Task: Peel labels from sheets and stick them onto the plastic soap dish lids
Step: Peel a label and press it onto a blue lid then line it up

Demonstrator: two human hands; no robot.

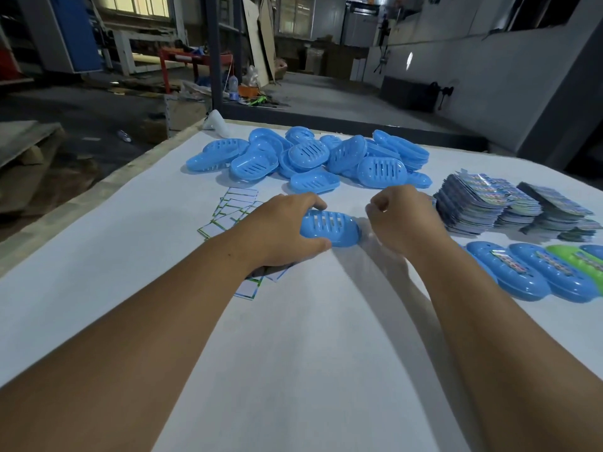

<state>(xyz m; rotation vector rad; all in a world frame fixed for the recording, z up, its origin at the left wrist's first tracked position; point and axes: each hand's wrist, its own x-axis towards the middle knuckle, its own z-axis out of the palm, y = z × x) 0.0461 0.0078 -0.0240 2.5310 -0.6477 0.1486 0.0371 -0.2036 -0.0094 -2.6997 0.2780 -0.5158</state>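
Note:
My left hand (pixel 284 230) grips a blue slotted soap dish lid (pixel 329 228) lying on the white table (pixel 293 353), thumb at its near edge and fingers over its far edge. Just right of the lid, my right hand (pixel 401 216) hovers with curled fingers; I cannot see anything held in it. A heap of blue lids (pixel 310 158) lies beyond. Stacks of colourful label sheets (pixel 489 203) sit to the right. A row of labelled lids (pixel 535 272), blue ones and a green one (pixel 574 262), lies at the near right.
Used white backing sheets with green borders (pixel 231 207) are scattered under and left of my left hand. A white object (pixel 217 123) lies at the table's far left corner. Beyond the table is a workshop floor with clutter and machinery.

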